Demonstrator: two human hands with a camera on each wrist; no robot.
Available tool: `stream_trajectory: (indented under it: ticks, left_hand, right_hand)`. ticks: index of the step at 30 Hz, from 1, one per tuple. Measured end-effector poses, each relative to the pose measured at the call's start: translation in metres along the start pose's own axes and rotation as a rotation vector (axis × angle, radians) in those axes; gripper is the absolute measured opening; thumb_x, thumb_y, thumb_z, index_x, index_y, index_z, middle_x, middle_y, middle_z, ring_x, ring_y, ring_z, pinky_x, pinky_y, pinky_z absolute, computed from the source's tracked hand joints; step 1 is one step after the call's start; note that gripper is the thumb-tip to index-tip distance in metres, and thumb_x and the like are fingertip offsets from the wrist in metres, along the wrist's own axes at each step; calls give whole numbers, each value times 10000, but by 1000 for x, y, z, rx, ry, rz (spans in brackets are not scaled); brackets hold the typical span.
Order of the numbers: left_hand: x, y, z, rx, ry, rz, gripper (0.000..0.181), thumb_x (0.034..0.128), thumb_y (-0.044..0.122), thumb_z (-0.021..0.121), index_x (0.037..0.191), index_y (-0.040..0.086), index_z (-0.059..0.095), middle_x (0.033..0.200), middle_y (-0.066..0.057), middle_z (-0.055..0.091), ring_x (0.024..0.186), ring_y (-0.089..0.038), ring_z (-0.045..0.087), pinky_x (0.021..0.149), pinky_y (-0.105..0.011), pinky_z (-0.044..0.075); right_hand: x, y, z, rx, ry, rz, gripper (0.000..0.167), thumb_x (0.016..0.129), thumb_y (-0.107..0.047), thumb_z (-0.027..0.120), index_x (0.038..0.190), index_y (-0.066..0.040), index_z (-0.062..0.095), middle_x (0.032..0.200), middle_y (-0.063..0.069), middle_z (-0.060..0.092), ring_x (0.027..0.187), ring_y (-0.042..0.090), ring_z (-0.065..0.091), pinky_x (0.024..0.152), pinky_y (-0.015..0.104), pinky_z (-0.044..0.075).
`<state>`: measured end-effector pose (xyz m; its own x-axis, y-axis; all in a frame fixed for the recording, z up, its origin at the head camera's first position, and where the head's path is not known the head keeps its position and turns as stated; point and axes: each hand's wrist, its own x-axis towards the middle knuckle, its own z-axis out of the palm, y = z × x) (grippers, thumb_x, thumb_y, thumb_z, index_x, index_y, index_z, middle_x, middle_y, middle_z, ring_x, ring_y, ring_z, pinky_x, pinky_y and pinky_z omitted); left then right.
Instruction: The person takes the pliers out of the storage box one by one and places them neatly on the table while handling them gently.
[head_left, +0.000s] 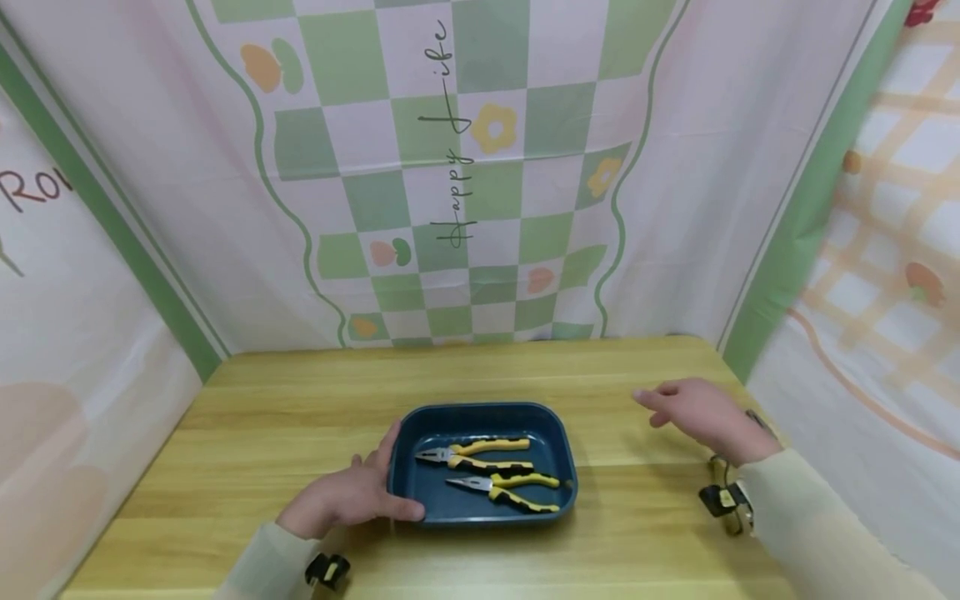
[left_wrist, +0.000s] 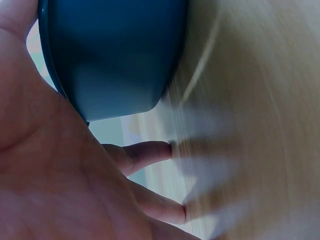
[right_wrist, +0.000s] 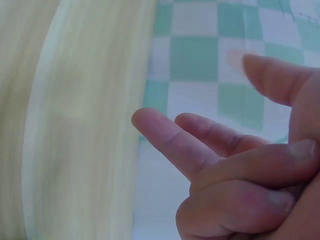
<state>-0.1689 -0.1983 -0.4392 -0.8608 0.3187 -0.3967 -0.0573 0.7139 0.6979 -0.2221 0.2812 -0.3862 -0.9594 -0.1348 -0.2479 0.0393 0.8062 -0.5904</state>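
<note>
A dark blue tray (head_left: 480,522) lies on the table with two yellow-and-black pliers inside. The blunt-nosed pliers (head_left: 480,450) are behind the long-nosed pliers (head_left: 517,486), both with jaws to the left. At the tray's left end, my left hand (head_left: 356,493) holds it, thumb over the near corner of the rim and forefinger along the outer wall. In the left wrist view, two fingertips of the left hand reach down to the wood beside the tray (left_wrist: 115,60). My right hand (head_left: 697,414) hovers empty to the right, some fingers extended, others curled in the right wrist view.
A wooden table (head_left: 300,392) extends around the tray. Behind it hangs a green-and-white checked curtain (head_left: 420,183), with more printed cloth (head_left: 900,250) at the right side. A black wrist device (head_left: 327,570) is at the left sleeve, another (head_left: 720,500) near the right.
</note>
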Motion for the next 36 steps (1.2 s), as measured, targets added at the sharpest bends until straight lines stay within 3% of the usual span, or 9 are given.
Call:
stream_trajectory:
  ticks: [1, 3, 6, 10, 22, 25, 28, 34, 36]
  left_hand:
    - [0, 0, 0, 2, 1, -3, 1333, 749, 516, 844, 1595, 157, -123, 1601, -288, 132, 1364, -655, -7, 1051, -745, 109]
    - [0, 1, 0, 9, 1, -5, 1333, 750, 516, 843, 1594, 161, -126, 1601, -289, 132, 1362, -657, -4, 1047, -748, 124]
    - [-1, 1, 0, 8, 0, -6, 1330, 752, 512, 843, 1594, 162, -126, 1602, -286, 132, 1363, -656, -5, 1047, -747, 124]
    - [-1, 0, 0, 13, -4, 0, 1328, 757, 514, 838, 1592, 160, -132, 1602, -287, 131, 1361, -658, -5, 1047, -747, 122]
    - [2, -1, 1, -6, 2, -6, 1334, 740, 526, 846, 1599, 178, -113, 1607, -273, 136, 1367, -651, -11, 1050, -745, 123]
    - [1, -1, 0, -6, 0, 0, 1333, 744, 520, 846, 1597, 170, -117, 1607, -271, 137, 1369, -648, -16, 1058, -737, 112]
    - [0, 0, 0, -11, -5, 9, 1333, 752, 501, 847, 1593, 153, -126, 1606, -277, 132, 1369, -647, -25, 1062, -735, 93]
    - [-2, 1, -1, -18, -12, 4, 1336, 754, 484, 852, 1591, 153, -134, 1602, -292, 121, 1359, -659, -30, 1049, -750, 93]
    - [-1, 1, -1, -14, -13, 4, 1334, 756, 490, 849, 1590, 155, -136, 1602, -293, 115, 1357, -662, -26, 1051, -746, 104]
  right_hand:
    - [1, -5, 2, 32, -13, 7, 923, 927, -717, 467, 1399, 75, 491, 1058, 127, 713, 1047, 433, 589, 745, 523, 500]
    - [3, -15, 6, 96, -26, 21, 958, 916, -753, 425, 1417, 62, 482, 1097, 151, 706, 798, 336, 611, 622, 438, 485]
    - [9, -26, 10, 193, -58, 21, 967, 900, -798, 345, 1388, 13, 542, 1106, 158, 701, 492, 181, 407, 471, 324, 366]
    - [12, -44, 13, 253, -111, -11, 948, 912, -799, 271, 1335, -15, 595, 1064, 123, 708, 406, 122, 274, 422, 273, 279]
    - [16, -97, 34, 204, -213, -74, 903, 894, -811, 319, 1244, -54, 665, 1021, 93, 710, 455, 146, 329, 456, 284, 305]
    - [18, -105, 38, 142, -230, -103, 904, 895, -804, 343, 1278, -47, 652, 1013, 72, 714, 723, 204, 587, 628, 430, 495]
    - [19, -111, 41, 89, -225, -149, 864, 920, -766, 371, 1284, -34, 651, 1002, 54, 716, 1104, 307, 600, 890, 621, 452]
    - [17, -121, 52, 48, -270, -151, 812, 920, -732, 450, 1269, -31, 665, 1082, 76, 706, 1051, 269, 637, 974, 607, 416]
    - [17, -124, 57, -2, -288, -134, 782, 902, -741, 473, 1154, -40, 709, 1086, 74, 704, 977, 232, 657, 949, 558, 450]
